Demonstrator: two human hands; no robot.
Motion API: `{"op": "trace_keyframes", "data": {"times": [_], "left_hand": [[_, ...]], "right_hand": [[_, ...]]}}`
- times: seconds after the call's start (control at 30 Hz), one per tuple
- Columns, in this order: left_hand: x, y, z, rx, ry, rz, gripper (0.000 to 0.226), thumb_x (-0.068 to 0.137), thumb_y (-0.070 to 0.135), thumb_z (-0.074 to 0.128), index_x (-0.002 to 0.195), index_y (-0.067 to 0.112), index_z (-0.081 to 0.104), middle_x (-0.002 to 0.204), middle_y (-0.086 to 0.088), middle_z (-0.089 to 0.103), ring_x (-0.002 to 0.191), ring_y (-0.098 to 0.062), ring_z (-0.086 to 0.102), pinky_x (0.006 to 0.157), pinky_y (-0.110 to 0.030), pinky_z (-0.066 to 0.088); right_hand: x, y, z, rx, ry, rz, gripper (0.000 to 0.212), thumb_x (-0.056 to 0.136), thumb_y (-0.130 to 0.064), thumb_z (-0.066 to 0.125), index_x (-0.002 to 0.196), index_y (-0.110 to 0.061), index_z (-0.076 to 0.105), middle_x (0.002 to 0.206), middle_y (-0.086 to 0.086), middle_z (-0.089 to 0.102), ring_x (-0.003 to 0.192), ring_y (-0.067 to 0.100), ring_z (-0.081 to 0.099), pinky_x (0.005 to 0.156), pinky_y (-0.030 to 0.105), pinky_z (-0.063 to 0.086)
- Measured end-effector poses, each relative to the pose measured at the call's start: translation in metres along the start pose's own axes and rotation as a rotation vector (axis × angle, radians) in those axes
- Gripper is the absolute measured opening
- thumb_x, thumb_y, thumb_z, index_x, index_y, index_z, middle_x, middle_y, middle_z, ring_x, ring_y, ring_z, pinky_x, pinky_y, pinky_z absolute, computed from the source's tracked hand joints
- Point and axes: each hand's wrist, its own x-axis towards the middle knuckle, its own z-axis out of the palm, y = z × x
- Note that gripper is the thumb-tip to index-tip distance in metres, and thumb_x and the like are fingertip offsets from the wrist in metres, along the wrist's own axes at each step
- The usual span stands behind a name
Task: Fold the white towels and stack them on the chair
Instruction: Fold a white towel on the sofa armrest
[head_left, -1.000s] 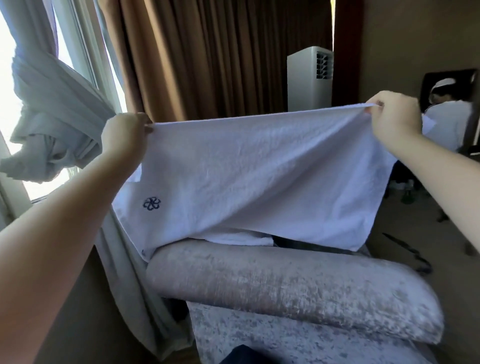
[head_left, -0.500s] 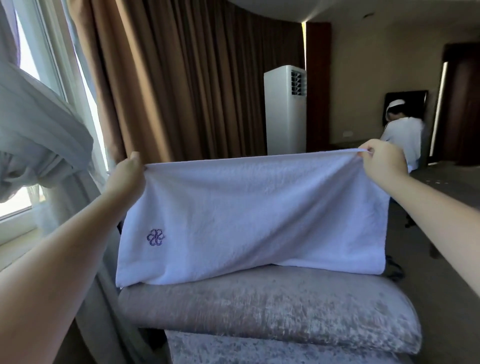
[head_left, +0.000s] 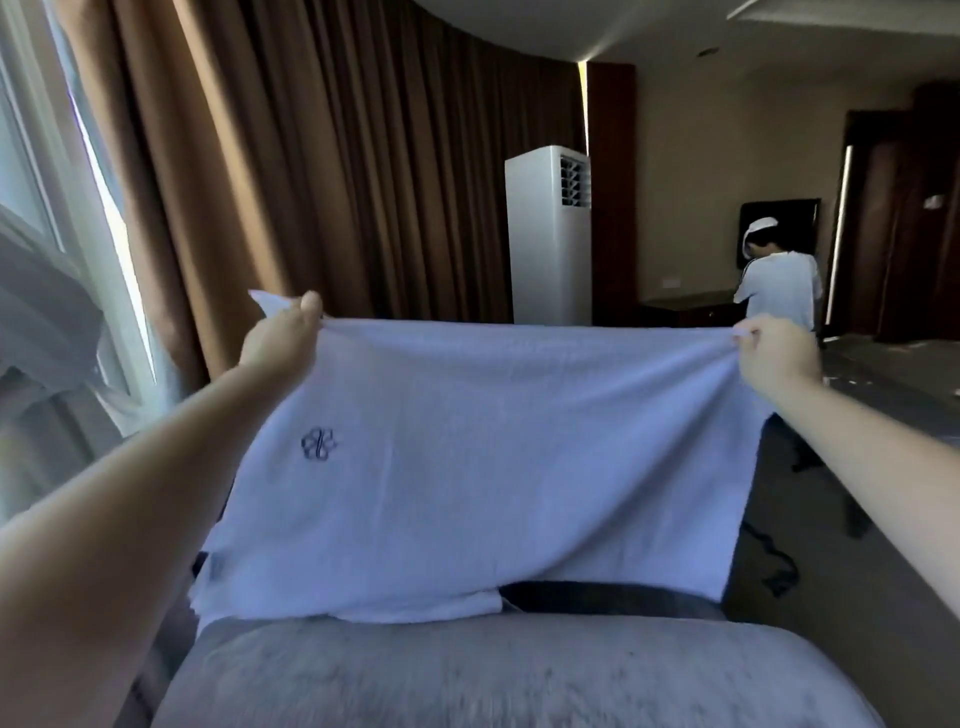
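A white towel (head_left: 498, 457) with a dark embroidered emblem (head_left: 318, 443) hangs spread in the air above the grey velvet chair (head_left: 509, 675). The left hand (head_left: 283, 338) pinches its upper left corner and the right hand (head_left: 774, 351) pinches the upper right; brown curtains (head_left: 337, 171) hang behind

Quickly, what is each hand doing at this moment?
Left hand: pinches the top left corner of the white terry towel with the dark embroidered logo.
Right hand: pinches its top right corner.
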Motion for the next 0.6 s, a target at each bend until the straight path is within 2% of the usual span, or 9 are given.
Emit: {"op": "trace_keyframes", "data": {"times": [0.1,0.23,0.33,0.43,0.5,0.6], "left_hand": [[0.041,-0.007,-0.022,0.018,0.162,0.064,0.021,0.090,-0.011,0.038,0.109,-0.004,0.044,0.097,-0.033,0.057,0.079,-0.053,0.059,0.057,-0.046,0.038],[0.043,-0.020,-0.044,0.003,0.202,0.044,0.013,0.097,-0.003,0.039,0.108,0.000,0.045,0.103,-0.030,0.056,0.083,-0.054,0.057,0.059,-0.049,0.038],[0.001,-0.038,-0.048,0.001,0.184,0.055,0.014,0.098,0.000,0.042,0.111,-0.002,0.048,0.098,-0.033,0.057,0.081,-0.052,0.058,0.057,-0.048,0.039],[-0.062,-0.059,-0.045,-0.043,0.149,0.021,0.019,0.099,0.005,0.044,0.115,-0.001,0.049,0.097,-0.035,0.057,0.082,-0.051,0.057,0.060,-0.049,0.040],[-0.112,-0.071,-0.041,-0.053,0.144,0.001,0.022,0.100,0.008,0.043,0.119,-0.001,0.051,0.099,-0.034,0.058,0.081,-0.051,0.057,0.059,-0.045,0.036],[-0.197,-0.087,-0.027,-0.068,0.113,-0.016,0.023,0.100,0.009,0.045,0.122,0.003,0.051,0.101,-0.033,0.060,0.079,-0.052,0.058,0.060,-0.044,0.036]], "right_hand": [[0.021,-0.022,-0.023,0.095,0.145,-0.037,0.029,0.097,-0.002,0.039,0.112,0.003,0.063,0.113,0.029,0.061,0.107,0.042,0.054,0.078,0.035,0.035],[0.017,-0.029,-0.048,0.124,0.218,-0.150,0.031,0.095,-0.002,0.039,0.111,0.000,0.065,0.109,0.025,0.065,0.105,0.040,0.056,0.083,0.033,0.039],[-0.025,-0.023,-0.057,0.106,0.198,-0.230,0.028,0.092,-0.001,0.044,0.107,-0.001,0.067,0.101,0.025,0.067,0.099,0.039,0.058,0.075,0.033,0.037],[-0.090,-0.006,-0.059,0.086,0.141,-0.320,0.026,0.091,0.002,0.046,0.105,0.000,0.068,0.087,0.026,0.066,0.080,0.038,0.056,0.062,0.030,0.028],[-0.135,0.013,-0.058,0.087,0.150,-0.372,0.026,0.089,-0.005,0.046,0.101,-0.002,0.069,0.083,0.024,0.065,0.071,0.038,0.057,0.059,0.033,0.034],[-0.207,0.047,-0.044,0.108,0.131,-0.407,0.030,0.086,-0.014,0.041,0.091,-0.002,0.068,0.084,0.020,0.066,0.074,0.037,0.059,0.060,0.029,0.032]]}}
